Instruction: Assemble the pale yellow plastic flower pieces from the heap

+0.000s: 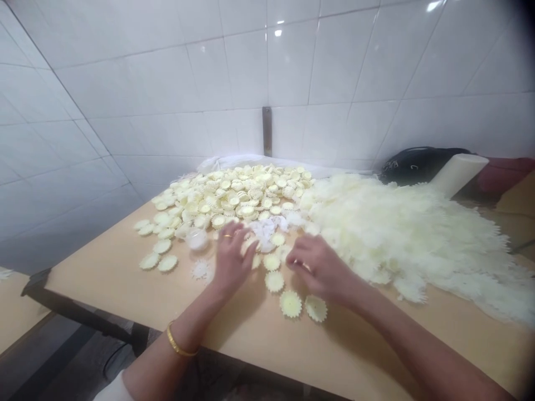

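Note:
My left hand (230, 257), with a ring and a gold bangle, is over the middle of the table. Its thumb and fingers are apart and bent, beside a pale yellow scalloped disc; whether they touch it I cannot tell. My right hand (320, 266) is closed in a pinch, and what it holds, if anything, is hidden. Between and below the hands lie several toothed-edge discs, such as a cup-like disc (291, 304) and another disc (316, 308) near the front. White frilly pieces (267, 229) lie just behind the hands. A small clear round container (197, 239) stands left of my left hand.
A heap of round scalloped pieces (246, 192) covers the table's back. To the right spreads a large pile of thin pale yellow frilled sheets (401, 228). Behind it are a white cylinder (460, 172) and a dark bag (422, 161). A tiled wall (292, 67) bounds the wooden tabletop (117, 284).

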{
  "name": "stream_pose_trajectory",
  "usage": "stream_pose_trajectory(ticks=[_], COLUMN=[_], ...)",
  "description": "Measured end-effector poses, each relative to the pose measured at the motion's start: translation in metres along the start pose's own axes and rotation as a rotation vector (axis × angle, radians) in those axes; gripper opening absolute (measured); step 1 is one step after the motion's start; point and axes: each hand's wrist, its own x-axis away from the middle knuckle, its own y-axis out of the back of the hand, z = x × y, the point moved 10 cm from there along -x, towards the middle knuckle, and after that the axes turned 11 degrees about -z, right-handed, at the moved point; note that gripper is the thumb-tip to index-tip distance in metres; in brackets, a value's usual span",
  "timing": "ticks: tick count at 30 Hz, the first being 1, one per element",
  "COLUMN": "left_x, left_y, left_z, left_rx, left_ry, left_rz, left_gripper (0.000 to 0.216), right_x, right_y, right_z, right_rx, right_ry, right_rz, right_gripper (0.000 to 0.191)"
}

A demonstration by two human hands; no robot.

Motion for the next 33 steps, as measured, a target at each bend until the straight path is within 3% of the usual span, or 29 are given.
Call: stream_pose_trajectory(ticks=[3, 5, 6, 7, 9, 12, 15, 19, 24, 28, 30, 33], left_x=[0.001, 0.005, 0.007, 0.011, 0.019, 0.026, 0.023, 0.014, 0.005, 0.001, 0.007, 0.023], left_y=[0.068, 0.099, 0.106, 0.111, 0.101, 0.082, 0.070, 0.064, 0.080, 0.077, 0.070, 0.053], left_z=[0.031, 0.061, 0.081, 0.100, 0.134, 0.152, 0.146, 0.141, 0.136, 0.098, 0.071, 0.034], left_rx=[-0.115, -0.160, -0.166, -0.145, -0.038, 0.057, 0.153, 0.187, 0.064, 0.092, 0.182, 0.270], left_ry=[0.083, 0.213, 0.319, 0.434, 0.679, 0.873, 0.937, 0.963, 0.809, 0.587, 0.517, 0.439], left_rz=[-0.350, -0.457, -0.448, -0.450, -0.344, -0.273, -0.288, -0.278, -0.340, -0.228, -0.164, -0.059], left_gripper=[0.059, 0.085, 0.090, 0.094, 0.094, 0.100, 0.100, 0.075, 0.061, 0.057, 0.054, 0.052], right_x=[0.010, 0.014, 0.016, 0.018, 0.019, 0.019, 0.018, 0.018, 0.006, -0.009, -0.015, -0.024], right_y=[-0.027, -0.048, -0.058, -0.066, -0.075, -0.071, -0.061, -0.054, -0.025, 0.023, 0.036, 0.038], right_z=[0.029, 0.047, 0.054, 0.059, 0.065, 0.065, 0.058, 0.046, 0.036, 0.032, 0.036, 0.046], right_rx=[0.003, 0.082, 0.126, 0.172, 0.251, 0.299, 0.306, 0.320, 0.164, -0.310, -0.508, -0.623], right_ry=[0.139, 0.259, 0.316, 0.359, 0.409, 0.407, 0.366, 0.321, 0.201, 0.064, 0.042, 0.006], right_rz=[0.086, 0.134, 0.148, 0.161, 0.163, 0.135, 0.135, 0.136, -0.024, -0.256, -0.281, -0.226], right_gripper=[0.019, 0.015, 0.013, 0.013, 0.012, 0.008, 0.005, 0.005, 0.014, 0.020, 0.025, 0.029])
